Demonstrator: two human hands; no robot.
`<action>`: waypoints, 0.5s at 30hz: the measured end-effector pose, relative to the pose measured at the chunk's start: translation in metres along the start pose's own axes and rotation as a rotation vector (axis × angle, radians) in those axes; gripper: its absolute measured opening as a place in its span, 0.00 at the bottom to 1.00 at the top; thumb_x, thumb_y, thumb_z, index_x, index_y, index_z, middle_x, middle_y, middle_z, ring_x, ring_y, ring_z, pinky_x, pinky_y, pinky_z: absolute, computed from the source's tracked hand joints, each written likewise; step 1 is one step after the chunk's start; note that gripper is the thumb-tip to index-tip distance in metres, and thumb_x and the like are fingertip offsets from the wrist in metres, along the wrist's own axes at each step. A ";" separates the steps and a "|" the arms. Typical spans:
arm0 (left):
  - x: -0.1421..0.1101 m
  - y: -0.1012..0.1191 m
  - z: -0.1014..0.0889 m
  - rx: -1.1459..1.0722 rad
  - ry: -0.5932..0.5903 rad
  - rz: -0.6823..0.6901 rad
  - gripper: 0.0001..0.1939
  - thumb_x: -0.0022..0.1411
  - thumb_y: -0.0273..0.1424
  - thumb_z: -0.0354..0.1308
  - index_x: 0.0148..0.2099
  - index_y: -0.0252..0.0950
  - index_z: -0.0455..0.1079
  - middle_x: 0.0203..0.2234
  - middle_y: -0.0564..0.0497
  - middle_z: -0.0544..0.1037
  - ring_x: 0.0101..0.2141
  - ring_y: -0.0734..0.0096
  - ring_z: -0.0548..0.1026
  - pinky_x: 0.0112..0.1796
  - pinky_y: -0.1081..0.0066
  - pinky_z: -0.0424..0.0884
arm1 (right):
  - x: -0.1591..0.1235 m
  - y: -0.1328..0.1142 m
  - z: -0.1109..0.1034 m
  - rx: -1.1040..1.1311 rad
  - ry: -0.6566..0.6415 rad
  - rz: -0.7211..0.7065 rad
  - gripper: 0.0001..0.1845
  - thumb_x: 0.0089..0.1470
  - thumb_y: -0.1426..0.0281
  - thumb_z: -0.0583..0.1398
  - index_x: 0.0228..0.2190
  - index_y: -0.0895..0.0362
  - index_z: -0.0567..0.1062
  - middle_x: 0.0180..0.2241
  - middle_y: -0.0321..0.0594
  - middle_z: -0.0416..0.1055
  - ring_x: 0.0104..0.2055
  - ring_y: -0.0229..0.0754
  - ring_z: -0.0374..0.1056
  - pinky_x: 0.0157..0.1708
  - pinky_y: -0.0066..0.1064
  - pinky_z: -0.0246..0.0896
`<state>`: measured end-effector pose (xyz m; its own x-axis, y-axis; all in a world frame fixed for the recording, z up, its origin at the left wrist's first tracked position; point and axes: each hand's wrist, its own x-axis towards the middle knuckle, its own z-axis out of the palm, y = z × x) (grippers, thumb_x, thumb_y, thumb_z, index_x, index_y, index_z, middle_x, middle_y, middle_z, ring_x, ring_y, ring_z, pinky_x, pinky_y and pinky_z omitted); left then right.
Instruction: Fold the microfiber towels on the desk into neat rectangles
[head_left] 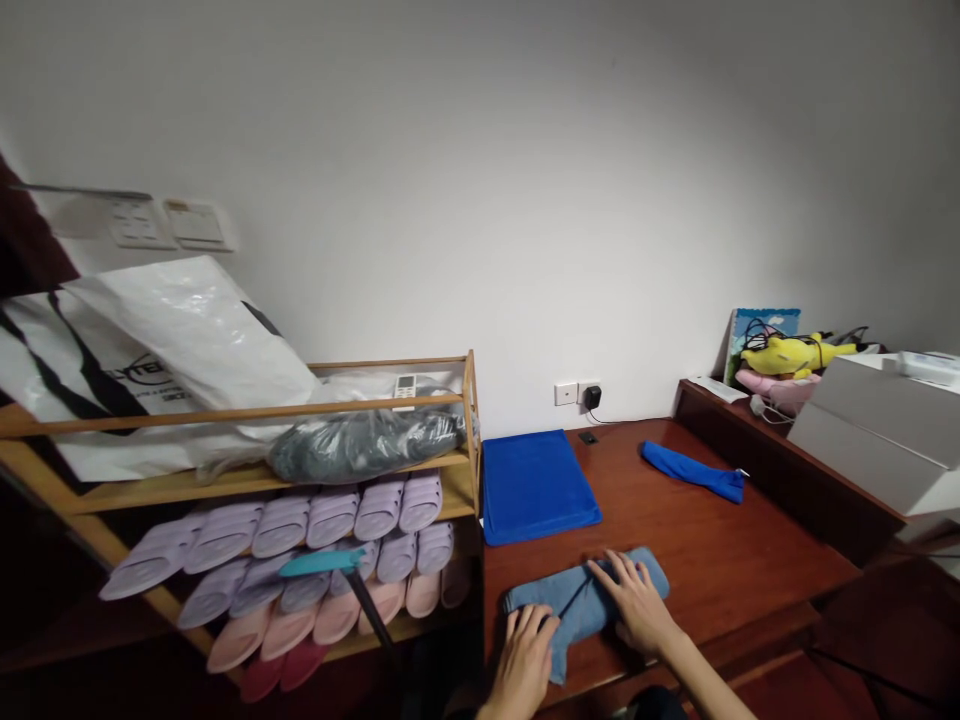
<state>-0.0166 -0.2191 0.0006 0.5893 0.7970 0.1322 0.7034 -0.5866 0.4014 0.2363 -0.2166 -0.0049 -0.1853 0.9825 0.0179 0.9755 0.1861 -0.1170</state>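
White bag: lay on top of the rack at far left, dark straps and lettering showing.
Rack point(390, 405): wooden, with lilac slippers point(281, 525) above pink slippers point(337, 618); a turquoise-headed pole point(324, 562) stood in front.
Wrapped bundle point(367, 445): dark, in clear plastic on the rack's top shelf, a remote point(405, 391) just behind it.
Blue cloth point(536, 487): lay flat and folded on the bench point(637, 515), beside the rack.
Left hand point(526, 655): palm down, fingers bent over the left part of the denim-blue cloth; whether it pinched the fabric, I cannot tell.
Denim-blue cloth point(589, 603): lay along the front of the bench, long and folded, one part hanging toward the front edge.
Black plug point(592, 397): sat in the wall socket behind.
Right hand point(636, 603): unclenched, fingers spread on the denim-blue cloth's right part.
Blue bundle point(691, 472): narrow, lay apart near the raised ledge point(787, 460).
Ledge: carried a yellow plush point(787, 355) and white boxes point(877, 430).
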 end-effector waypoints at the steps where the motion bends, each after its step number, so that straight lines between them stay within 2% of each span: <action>1: 0.000 -0.001 -0.004 0.003 -0.023 0.004 0.28 0.50 0.20 0.47 0.52 0.47 0.65 0.53 0.53 0.67 0.52 0.63 0.63 0.55 0.60 0.56 | 0.000 -0.001 0.002 -0.002 -0.006 -0.003 0.56 0.28 0.78 0.53 0.61 0.45 0.45 0.61 0.43 0.53 0.61 0.55 0.46 0.58 0.51 0.37; 4: 0.001 -0.010 -0.011 0.076 -0.044 -0.132 0.37 0.44 0.20 0.50 0.58 0.47 0.60 0.60 0.51 0.59 0.58 0.57 0.55 0.57 0.54 0.48 | -0.006 -0.005 0.016 -0.022 0.029 0.090 0.47 0.35 0.79 0.51 0.61 0.53 0.51 0.56 0.46 0.62 0.57 0.52 0.54 0.58 0.48 0.41; 6: 0.004 -0.020 -0.012 0.108 -0.031 -0.258 0.40 0.44 0.20 0.50 0.62 0.43 0.55 0.60 0.48 0.59 0.60 0.55 0.52 0.58 0.52 0.45 | -0.012 -0.008 0.028 -0.054 0.070 0.165 0.41 0.38 0.80 0.50 0.58 0.58 0.58 0.54 0.49 0.64 0.57 0.54 0.55 0.57 0.48 0.43; 8: 0.010 -0.029 -0.014 0.041 -0.026 -0.284 0.35 0.49 0.20 0.48 0.61 0.40 0.57 0.55 0.45 0.65 0.57 0.58 0.59 0.57 0.55 0.49 | -0.019 -0.008 0.038 -0.067 0.088 0.196 0.39 0.38 0.79 0.51 0.56 0.59 0.62 0.55 0.50 0.64 0.58 0.56 0.55 0.57 0.48 0.44; 11: 0.031 -0.033 -0.019 -0.123 -0.001 -0.227 0.22 0.55 0.23 0.47 0.52 0.39 0.67 0.46 0.46 0.72 0.48 0.62 0.69 0.51 0.63 0.60 | -0.028 0.005 0.044 -0.043 0.106 0.272 0.37 0.38 0.77 0.53 0.54 0.58 0.64 0.55 0.47 0.64 0.58 0.54 0.56 0.57 0.46 0.46; 13: 0.058 -0.025 -0.025 -0.188 0.028 -0.202 0.16 0.56 0.24 0.49 0.46 0.40 0.70 0.43 0.48 0.73 0.44 0.64 0.71 0.47 0.66 0.64 | -0.033 0.020 0.041 0.000 0.126 0.345 0.34 0.41 0.74 0.52 0.53 0.58 0.64 0.54 0.48 0.66 0.56 0.53 0.58 0.55 0.44 0.50; 15: 0.095 -0.010 -0.030 -0.243 0.056 -0.158 0.13 0.57 0.25 0.50 0.42 0.41 0.71 0.41 0.50 0.74 0.44 0.67 0.71 0.46 0.69 0.64 | -0.038 0.036 0.032 0.063 0.152 0.414 0.31 0.44 0.71 0.52 0.53 0.59 0.64 0.52 0.50 0.67 0.54 0.52 0.62 0.52 0.42 0.54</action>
<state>0.0204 -0.1333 0.0367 0.4522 0.8865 0.0983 0.6648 -0.4085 0.6254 0.2742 -0.2470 -0.0415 0.2441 0.9644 0.1022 0.9537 -0.2195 -0.2058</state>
